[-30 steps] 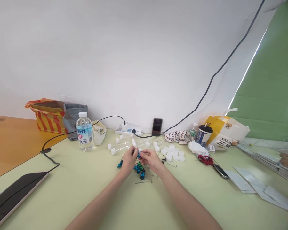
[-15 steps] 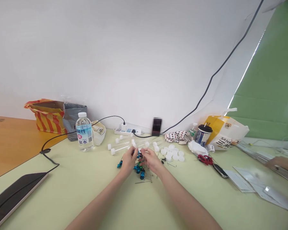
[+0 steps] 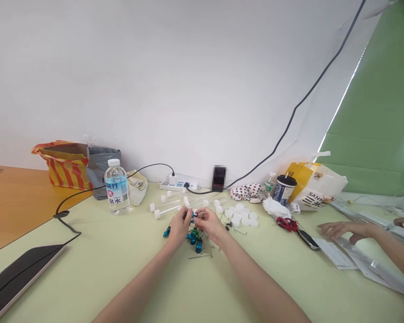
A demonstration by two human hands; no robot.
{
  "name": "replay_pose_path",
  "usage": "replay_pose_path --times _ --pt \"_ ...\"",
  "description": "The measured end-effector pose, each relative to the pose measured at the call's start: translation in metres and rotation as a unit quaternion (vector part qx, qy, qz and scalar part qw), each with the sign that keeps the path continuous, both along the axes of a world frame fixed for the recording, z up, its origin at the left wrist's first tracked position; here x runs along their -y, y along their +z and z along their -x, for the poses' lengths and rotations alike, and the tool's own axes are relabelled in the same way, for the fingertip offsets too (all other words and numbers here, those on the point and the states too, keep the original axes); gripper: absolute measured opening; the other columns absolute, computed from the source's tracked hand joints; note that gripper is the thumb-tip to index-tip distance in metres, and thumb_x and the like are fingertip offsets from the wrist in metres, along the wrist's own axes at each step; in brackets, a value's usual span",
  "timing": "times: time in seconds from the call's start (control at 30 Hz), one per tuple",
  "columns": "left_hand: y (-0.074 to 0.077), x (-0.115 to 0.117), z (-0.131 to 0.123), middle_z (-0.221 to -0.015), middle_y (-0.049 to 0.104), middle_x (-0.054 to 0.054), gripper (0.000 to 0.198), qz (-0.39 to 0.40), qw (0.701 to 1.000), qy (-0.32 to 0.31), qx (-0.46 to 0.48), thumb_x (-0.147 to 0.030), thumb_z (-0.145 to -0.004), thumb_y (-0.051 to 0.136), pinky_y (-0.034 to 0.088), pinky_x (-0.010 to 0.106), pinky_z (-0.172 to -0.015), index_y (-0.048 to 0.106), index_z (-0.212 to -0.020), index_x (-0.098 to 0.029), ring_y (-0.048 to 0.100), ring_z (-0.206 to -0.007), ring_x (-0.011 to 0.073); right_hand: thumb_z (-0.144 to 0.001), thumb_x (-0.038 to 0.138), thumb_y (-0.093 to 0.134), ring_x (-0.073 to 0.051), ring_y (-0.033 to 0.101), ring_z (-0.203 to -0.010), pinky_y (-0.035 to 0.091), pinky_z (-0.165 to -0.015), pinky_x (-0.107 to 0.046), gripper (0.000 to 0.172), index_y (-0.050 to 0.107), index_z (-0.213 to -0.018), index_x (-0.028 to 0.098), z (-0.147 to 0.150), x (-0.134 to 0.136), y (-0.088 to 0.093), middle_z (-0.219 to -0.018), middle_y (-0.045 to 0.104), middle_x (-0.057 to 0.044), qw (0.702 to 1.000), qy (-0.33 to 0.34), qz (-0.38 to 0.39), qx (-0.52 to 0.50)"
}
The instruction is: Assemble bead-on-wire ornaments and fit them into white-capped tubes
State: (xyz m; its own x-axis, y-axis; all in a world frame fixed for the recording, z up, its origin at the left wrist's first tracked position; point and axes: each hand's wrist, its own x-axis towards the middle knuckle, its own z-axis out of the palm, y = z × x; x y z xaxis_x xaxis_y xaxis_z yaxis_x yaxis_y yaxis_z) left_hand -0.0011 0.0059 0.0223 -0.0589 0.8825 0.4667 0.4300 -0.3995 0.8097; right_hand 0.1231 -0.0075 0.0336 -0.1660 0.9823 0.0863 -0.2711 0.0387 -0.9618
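My left hand (image 3: 179, 227) and my right hand (image 3: 210, 225) meet over the middle of the table, fingers pinched together. Between their fingertips is a small blue piece (image 3: 193, 218); its kind is too small to make out, and the fingers cover part of it. Below them lie several shiny blue and green figures (image 3: 192, 237), some with thin metal pins. Another blue piece (image 3: 167, 231) rests left of my left hand. A thin metal rod (image 3: 199, 257) lies nearest to me.
Clear tubes (image 3: 168, 210) with white caps lie behind my hands, loose white caps (image 3: 244, 214) to the right. A water bottle (image 3: 117, 187) stands left; red-handled scissors (image 3: 286, 224) and a dark oblong device (image 3: 308, 240) lie right. Another person's hand (image 3: 343, 229) is over plastic bags (image 3: 366, 264).
The other person's hand has moved left over the plastic bags, and a second hand shows at the right edge. My hands stay nearly in place around the blue piece.
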Motion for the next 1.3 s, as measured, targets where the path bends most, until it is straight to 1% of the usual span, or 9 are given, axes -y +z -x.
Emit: replay_pose_path --times 0.1,0.23,0.37,0.43,0.6,0.83,1.03,1.2,1.3 --pt "0.000 0.000 0.000 -0.047 0.039 -0.006 0.031 -0.002 1.000 0.003 0.001 -0.042 -0.082 0.039 0.030 0.023 -0.049 0.038 -0.060 -0.020 0.039 -0.047 0.0109 -0.048 0.041 0.080 -0.010 0.056 -0.059 0.045 -0.050 -0.023 0.054 0.051 -0.088 0.020 0.001 0.001 0.000 -0.073 0.058 0.003 1.000 0.003 0.012 -0.021" --pt "-0.002 -0.001 0.001 -0.047 0.040 -0.006 0.031 0.000 1.000 -0.008 0.000 -0.043 -0.081 0.039 0.032 0.023 -0.050 0.037 -0.060 -0.021 0.039 -0.046 0.0111 -0.064 0.060 0.062 -0.008 0.047 -0.040 0.035 -0.037 -0.021 0.047 0.052 -0.075 0.015 0.000 -0.001 0.000 -0.057 0.055 0.001 0.997 0.026 0.066 0.017" --pt "-0.002 -0.002 0.002 -0.046 0.039 -0.006 0.031 0.000 1.000 0.008 -0.001 -0.042 -0.082 0.039 0.031 0.023 -0.049 0.037 -0.059 -0.021 0.038 -0.046 0.0107 -0.050 0.042 0.079 -0.010 0.055 -0.054 0.044 -0.048 -0.022 0.047 0.053 -0.081 0.018 -0.001 -0.002 -0.001 -0.067 0.057 0.003 1.000 0.001 0.013 -0.028" --pt "-0.001 -0.001 0.002 -0.046 0.038 -0.006 0.032 -0.002 1.000 0.016 -0.001 -0.042 -0.082 0.039 0.030 0.023 -0.048 0.038 -0.058 -0.021 0.038 -0.046 0.0107 -0.054 0.045 0.076 -0.012 0.057 -0.057 0.046 -0.049 -0.023 0.048 0.052 -0.086 0.019 -0.001 -0.003 -0.002 -0.070 0.058 0.002 0.999 0.014 0.039 -0.035" --pt "-0.001 -0.001 0.000 -0.047 0.038 -0.006 0.031 -0.003 1.000 0.003 0.002 -0.042 -0.082 0.038 0.031 0.023 -0.049 0.036 -0.059 -0.021 0.038 -0.046 0.0106 -0.060 0.056 0.067 -0.006 0.045 -0.036 0.032 -0.034 -0.019 0.045 0.051 -0.069 0.015 -0.002 -0.007 -0.007 -0.055 0.056 0.001 0.998 0.008 0.063 -0.003" --pt "-0.002 -0.002 0.002 -0.046 0.037 -0.007 0.032 0.000 1.000 0.013 -0.002 -0.043 -0.082 0.039 0.029 0.022 -0.048 0.035 -0.059 -0.021 0.037 -0.045 0.0105 -0.066 0.060 0.060 -0.011 0.055 -0.044 0.041 -0.039 -0.022 0.047 0.052 -0.079 0.015 -0.005 -0.006 -0.004 -0.060 0.058 -0.001 0.993 0.024 0.119 -0.002" --pt "-0.001 0.000 0.000 -0.046 0.040 -0.006 0.031 0.002 1.000 0.001 -0.002 -0.042 -0.081 0.039 0.031 0.023 -0.049 0.037 -0.059 -0.020 0.039 -0.046 0.0108 -0.044 0.034 0.082 -0.010 0.056 -0.054 0.046 -0.051 -0.022 0.049 0.054 -0.080 0.018 0.000 0.002 0.003 -0.066 0.058 0.003 0.999 0.017 0.013 -0.041" --pt "-0.002 0.000 0.000 -0.046 0.039 -0.006 0.030 0.007 1.000 -0.003 0.001 -0.042 -0.081 0.040 0.031 0.023 -0.048 0.037 -0.059 -0.021 0.039 -0.046 0.0107 -0.063 0.057 0.063 -0.011 0.052 -0.045 0.040 -0.042 -0.023 0.044 0.053 -0.077 0.017 -0.001 0.000 0.000 -0.058 0.056 0.001 0.998 0.013 0.068 0.003" --pt "-0.003 -0.001 0.000 -0.046 0.038 -0.006 0.030 0.012 1.000 -0.008 0.010 -0.042 -0.081 0.040 0.031 0.022 -0.048 0.037 -0.060 -0.021 0.038 -0.045 0.0106 -0.059 0.052 0.069 -0.008 0.047 -0.043 0.035 -0.040 -0.021 0.042 0.053 -0.072 0.016 0.000 -0.002 -0.002 -0.057 0.053 0.003 1.000 -0.015 0.013 0.014"
